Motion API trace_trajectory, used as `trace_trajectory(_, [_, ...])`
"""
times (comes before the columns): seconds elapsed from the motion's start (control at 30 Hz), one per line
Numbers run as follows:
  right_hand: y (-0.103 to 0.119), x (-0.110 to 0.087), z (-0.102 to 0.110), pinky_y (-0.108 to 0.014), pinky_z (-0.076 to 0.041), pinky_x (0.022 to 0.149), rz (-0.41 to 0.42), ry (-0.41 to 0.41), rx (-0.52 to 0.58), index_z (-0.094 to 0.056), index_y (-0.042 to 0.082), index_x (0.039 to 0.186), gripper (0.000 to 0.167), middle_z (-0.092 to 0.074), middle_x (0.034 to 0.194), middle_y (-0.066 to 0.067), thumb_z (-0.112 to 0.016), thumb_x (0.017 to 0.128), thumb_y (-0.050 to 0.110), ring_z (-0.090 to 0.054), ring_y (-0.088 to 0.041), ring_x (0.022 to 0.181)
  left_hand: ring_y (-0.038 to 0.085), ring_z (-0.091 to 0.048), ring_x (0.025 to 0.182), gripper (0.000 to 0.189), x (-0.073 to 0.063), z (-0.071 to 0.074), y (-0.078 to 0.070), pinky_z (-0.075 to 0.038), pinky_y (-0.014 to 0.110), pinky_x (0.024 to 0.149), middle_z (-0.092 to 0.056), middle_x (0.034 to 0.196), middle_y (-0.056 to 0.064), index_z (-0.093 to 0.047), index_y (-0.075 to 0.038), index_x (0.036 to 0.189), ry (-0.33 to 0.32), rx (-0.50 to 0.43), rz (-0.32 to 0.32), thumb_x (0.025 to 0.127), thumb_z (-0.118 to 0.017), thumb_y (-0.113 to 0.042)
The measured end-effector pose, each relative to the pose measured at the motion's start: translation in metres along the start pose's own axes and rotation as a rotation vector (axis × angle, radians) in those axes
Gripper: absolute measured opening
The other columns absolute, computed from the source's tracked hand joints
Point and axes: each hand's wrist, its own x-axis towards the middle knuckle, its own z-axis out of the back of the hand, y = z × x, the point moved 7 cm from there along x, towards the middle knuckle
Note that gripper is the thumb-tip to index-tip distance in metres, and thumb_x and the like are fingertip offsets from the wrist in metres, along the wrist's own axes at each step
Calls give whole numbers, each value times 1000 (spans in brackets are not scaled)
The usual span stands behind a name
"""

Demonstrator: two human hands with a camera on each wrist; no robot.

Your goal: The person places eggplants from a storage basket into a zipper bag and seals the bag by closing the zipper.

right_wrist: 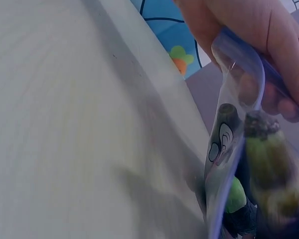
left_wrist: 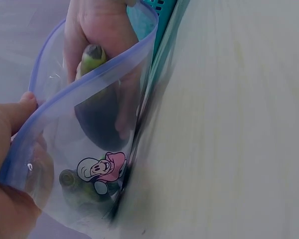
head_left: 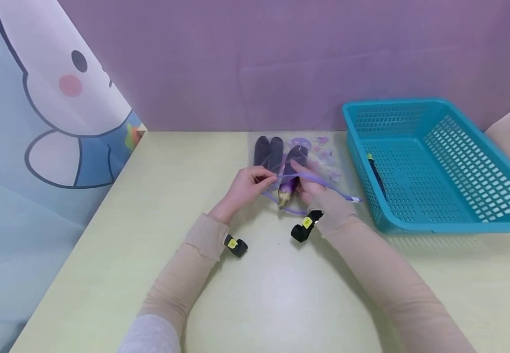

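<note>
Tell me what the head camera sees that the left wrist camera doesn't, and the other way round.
Only the head view: a white cartoon animal on blue cloth, and a slim dark thing in the teal basket.

Only the left wrist view: a legible cartoon print on the bag and a stem end low inside it.

Both: the bag, left fingers pinching it, right fingers around an eggplant, part of the basket at least.

A pale table (head_left: 272,304) meets a purple backdrop (head_left: 237,59), with a blue cartoon-print curtain (head_left: 3,225) at left.
</note>
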Motion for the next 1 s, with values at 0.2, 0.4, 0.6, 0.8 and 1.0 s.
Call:
trace_trajectory(0.2, [-3,17,-1,-21,-42,85,-44,-137,-1,-35,9,143,50,-60,101,2,-51,98,21,-54,-8,84,8,-49,62,14,-2,1,-1,-43,18,55,-64,79,12,-71,1,95,-5,2,7,89,-65,-9])
trace_trajectory(0.4, [0,26,1,-18,-46,81,13,-215,-42,-42,-1,136,45,-59,89,4,-52,97,19,-55,-5,74,8,-49,62,14,0,0,-1,-43,18,55,-64,79,11,-71,1,95,-5,4,0,89,-65,-9])
trace_trajectory(0.6, [1,31,4,-21,-45,90,45,-287,-96,-46,-3,133,43,-57,120,-10,-54,95,15,-53,-8,82,8,-49,62,14,1,-1,0,-43,18,55,-64,78,11,-72,1,95,-3,10,1,89,-65,-10])
trace_trajectory(0.8, [2,34,7,-23,-43,95,47,-332,-216,-47,-3,132,45,-55,126,-12,-55,93,18,-54,-18,106,8,-49,62,13,0,0,-2,-42,18,55,-64,78,11,-72,2,95,-8,0,-12,88,-65,-8])
trace_trajectory(1.0, [3,33,8,-31,-33,110,8,-353,-331,-41,0,138,55,-45,142,-13,-59,92,25,-42,-26,130,9,-49,61,14,0,-1,-1,-43,18,55,-64,79,12,-71,2,95,-2,2,-7,88,-65,-8])
